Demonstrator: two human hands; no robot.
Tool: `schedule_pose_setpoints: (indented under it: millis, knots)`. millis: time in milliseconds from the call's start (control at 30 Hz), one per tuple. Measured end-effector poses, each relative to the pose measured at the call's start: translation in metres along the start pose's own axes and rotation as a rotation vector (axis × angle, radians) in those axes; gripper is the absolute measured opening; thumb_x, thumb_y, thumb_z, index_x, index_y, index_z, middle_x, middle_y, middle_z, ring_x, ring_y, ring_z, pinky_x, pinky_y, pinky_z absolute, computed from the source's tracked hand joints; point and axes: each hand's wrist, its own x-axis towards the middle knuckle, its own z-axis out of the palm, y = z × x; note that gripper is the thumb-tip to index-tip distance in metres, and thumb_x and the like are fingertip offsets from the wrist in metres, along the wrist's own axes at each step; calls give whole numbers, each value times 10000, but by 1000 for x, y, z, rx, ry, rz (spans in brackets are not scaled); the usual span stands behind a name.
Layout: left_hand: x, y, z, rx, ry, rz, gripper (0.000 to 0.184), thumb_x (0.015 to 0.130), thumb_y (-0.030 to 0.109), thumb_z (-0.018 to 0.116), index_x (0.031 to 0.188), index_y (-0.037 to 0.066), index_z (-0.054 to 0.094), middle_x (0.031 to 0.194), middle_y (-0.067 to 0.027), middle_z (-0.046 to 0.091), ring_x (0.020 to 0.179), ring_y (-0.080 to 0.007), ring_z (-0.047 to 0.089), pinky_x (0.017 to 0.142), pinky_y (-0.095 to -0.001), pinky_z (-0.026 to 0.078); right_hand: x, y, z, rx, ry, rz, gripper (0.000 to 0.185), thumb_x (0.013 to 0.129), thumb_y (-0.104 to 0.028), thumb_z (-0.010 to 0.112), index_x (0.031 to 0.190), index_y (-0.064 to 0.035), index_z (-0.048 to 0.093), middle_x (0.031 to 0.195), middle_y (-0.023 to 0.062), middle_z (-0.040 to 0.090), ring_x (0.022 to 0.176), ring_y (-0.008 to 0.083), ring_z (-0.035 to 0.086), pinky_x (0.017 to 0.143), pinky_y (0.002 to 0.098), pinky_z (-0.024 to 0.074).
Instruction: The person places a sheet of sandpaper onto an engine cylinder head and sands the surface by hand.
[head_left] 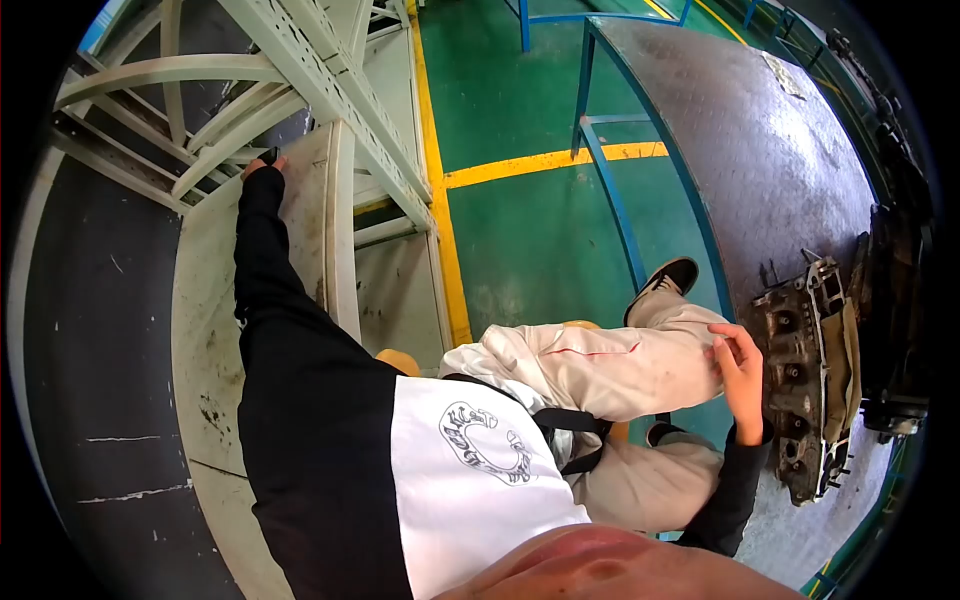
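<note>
At the end of your outstretched left arm (280, 305), sleeved in black, your left hand (280, 166) is beside a pale, scuffed panel (225, 290), close to the curved struts of a pale metal frame (330, 95). A small dark object (268, 155) shows at the fingers of that hand; it is too small to identify, and you cannot tell from this view whether the fingers are clamped on it or only lie against it.

Over on the other side, your right hand (740, 375) is by the knee of your beige trousers (590, 360), its fingers apart and loosely bent. Whether the fingertips touch the cloth is hard to tell. Just beside that hand, a grimy metal casting (800, 390) with a row of round ports lies on a worn metal table (720, 120), near the edge closest to you. Dark machinery (895, 320) stands past the casting, at the edge of the view.

Blue legs (617, 200) carry the table over a green floor (520, 250) marked with yellow lines (550, 165). One of your dark shoes (665, 285) shows near them. Your white shirt (480, 510) bears a black horseshoe-shaped print (462, 452), and a dark panel (110, 370) with pale scratches spans the left side of the view.
</note>
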Motion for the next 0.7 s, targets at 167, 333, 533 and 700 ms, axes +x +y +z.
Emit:
schedule_pose_setpoints:
  millis: [167, 333, 533, 700]
  knots:
    - [0, 1, 7, -18, -35, -45, 839, 764, 705, 726, 1259, 29, 679, 1266, -225, 665, 1189, -406, 610, 1004, -473, 494, 0, 2, -4, -31, -33, -3, 182, 1012, -92, 590, 1158, -18, 668, 866, -21, 644, 777, 27, 566, 632, 190, 418]
    - [-4, 19, 8, -42, 157, 176, 803, 784, 676, 715, 1234, 14, 662, 1232, -242, 651, 1134, -377, 621, 988, -478, 485, 2, 12, 1, -4, 1, -43, 239, 993, -94, 612, 1204, 8, 657, 1044, 18, 677, 933, 72, 595, 833, 236, 492]
    - [-211, 191, -29, -605, 224, 903, 657, 833, 600, 687, 1128, 14, 647, 1116, -215, 641, 1022, -349, 608, 906, -463, 480, 2, 12, 0, -81, 10, -282, 237, 961, -129, 624, 1167, -25, 678, 1090, 94, 726, 1013, 176, 680, 885, 334, 544]
    - [-393, 294, -59, -686, 19, 1359, 549, 875, 536, 664, 1039, 14, 633, 1019, -193, 632, 929, -326, 597, 836, -451, 475, 1, 22, 0, -122, 11, -346, 276, 960, -192, 649, 1170, -14, 671, 1095, 100, 724, 973, 185, 690, 848, 325, 549]
